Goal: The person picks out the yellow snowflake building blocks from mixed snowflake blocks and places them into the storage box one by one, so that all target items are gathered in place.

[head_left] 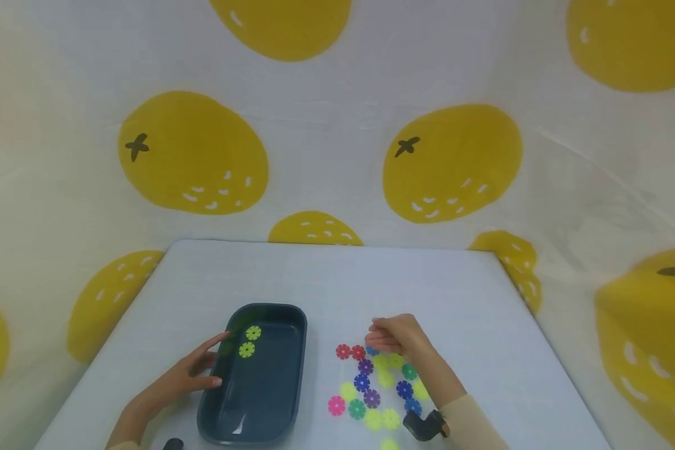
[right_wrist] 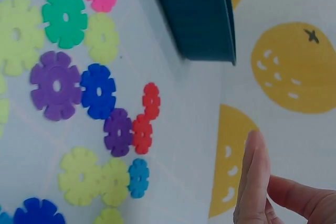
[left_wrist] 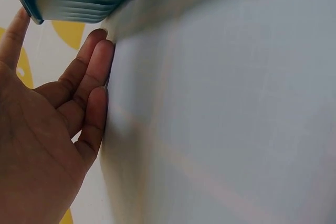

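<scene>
A dark teal rectangular tray (head_left: 259,400) holds two yellow-green snowflake discs (head_left: 247,349) near its far left corner. My left hand (head_left: 188,372) is at the tray's left side, with its index fingertip and thumb at the rim. In the left wrist view, its other fingers (left_wrist: 97,108) extend loosely below the tray. My right hand (head_left: 396,334) is over the far edge of the scattered snowflake discs, with straight fingers and nothing visible between them. Near it are two red discs (head_left: 343,352) and a light-blue disc (right_wrist: 138,178), which the hand partly covers in the head view.
More slotted discs in yellow, purple (right_wrist: 56,85), dark blue (right_wrist: 98,92), green (right_wrist: 64,18) and pink (head_left: 336,405) lie flat right of the tray. A white cloth (head_left: 326,275) covers the table. Behind hangs a curtain (head_left: 326,125) printed with yellow fruit.
</scene>
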Tool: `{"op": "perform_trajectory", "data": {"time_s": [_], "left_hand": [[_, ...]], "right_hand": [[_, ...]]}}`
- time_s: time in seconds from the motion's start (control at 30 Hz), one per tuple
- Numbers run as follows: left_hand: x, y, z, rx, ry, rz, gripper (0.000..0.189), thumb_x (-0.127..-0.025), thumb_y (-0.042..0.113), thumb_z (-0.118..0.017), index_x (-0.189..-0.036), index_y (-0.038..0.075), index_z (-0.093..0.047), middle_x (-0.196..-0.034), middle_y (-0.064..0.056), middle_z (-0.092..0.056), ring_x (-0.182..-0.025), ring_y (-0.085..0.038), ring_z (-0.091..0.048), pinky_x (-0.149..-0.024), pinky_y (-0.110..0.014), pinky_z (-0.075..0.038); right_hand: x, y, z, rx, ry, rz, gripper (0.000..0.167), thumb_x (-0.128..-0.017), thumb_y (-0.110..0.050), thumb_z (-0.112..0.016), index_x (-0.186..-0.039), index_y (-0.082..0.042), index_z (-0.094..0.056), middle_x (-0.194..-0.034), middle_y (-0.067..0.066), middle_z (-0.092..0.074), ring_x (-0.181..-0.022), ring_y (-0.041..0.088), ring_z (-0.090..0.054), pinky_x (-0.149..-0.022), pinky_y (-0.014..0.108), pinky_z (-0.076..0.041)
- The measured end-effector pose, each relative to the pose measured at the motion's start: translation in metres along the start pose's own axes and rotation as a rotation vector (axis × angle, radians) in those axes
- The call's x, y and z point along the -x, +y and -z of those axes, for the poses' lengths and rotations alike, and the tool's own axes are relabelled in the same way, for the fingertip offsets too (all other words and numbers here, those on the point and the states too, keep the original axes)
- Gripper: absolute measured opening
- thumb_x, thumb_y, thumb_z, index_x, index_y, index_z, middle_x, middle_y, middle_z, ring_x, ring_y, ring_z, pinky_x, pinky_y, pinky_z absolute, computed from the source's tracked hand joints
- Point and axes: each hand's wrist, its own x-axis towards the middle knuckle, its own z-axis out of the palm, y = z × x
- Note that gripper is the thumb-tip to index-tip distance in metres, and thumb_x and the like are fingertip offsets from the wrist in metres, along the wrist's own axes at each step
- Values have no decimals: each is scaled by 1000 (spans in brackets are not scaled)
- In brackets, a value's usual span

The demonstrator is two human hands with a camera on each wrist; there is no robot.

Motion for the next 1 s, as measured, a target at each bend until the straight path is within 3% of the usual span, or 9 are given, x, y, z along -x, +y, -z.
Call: {"op": "perform_trajectory", "data": {"time_s": [0.2,0.37,0.5,0.73,0.87,1.0], "left_hand": [[-3,-1,2,-20,-4,-8,95,-82,38,-79,-158,28,-21,-161,-28,-17,-140,-56,-28,-102,-67,-42],[-2,-6,4,-39,-17,-26,94,-84,35,-78,-158,25,-21,-161,-28,-16,-138,-57,-31,-98,-65,-47],[-4,-6,3,-26,-27,-33,93,-85,34,-77,-158,25,-20,-161,-29,-15,-138,-57,-31,-99,-67,-45],[-5,-7,3,-45,-39,-37,92,-87,33,-75,-158,23,-18,-160,-30,-18,-136,-56,-34,-98,-68,-45],[-7,-7,5,-50,-49,-10,93,-88,35,-74,-159,23,-14,-160,-32,-16,-137,-57,-32,-97,-66,-47],[-7,-7,7,-39,-58,31,94,-89,37,-73,-159,23,-12,-159,-35,-14,-138,-59,-28,-96,-65,-48]], "right_hand": [[11,24,29,9,95,-15,29,-95,-18,-64,-102,9,-70,-81,17,-75,-72,26,-75,-62,28,-60],[21,49,49,-40,91,-82,31,-96,-15,-63,-109,12,-66,-81,17,-75,-73,26,-76,-66,32,-62],[28,64,60,-87,78,-98,32,-95,-12,-62,-113,15,-62,-84,20,-75,-76,29,-76,-70,35,-62],[35,82,71,-53,167,-193,35,-95,-15,-64,-115,14,-61,-83,16,-75,-77,26,-76,-70,33,-62],[40,92,76,-33,212,-215,36,-94,-16,-67,-116,12,-62,-82,13,-75,-77,23,-75,-71,33,-62],[42,98,83,14,223,-178,35,-90,-17,-71,-114,7,-65,-83,10,-75,-76,22,-74,-71,32,-62]]}}
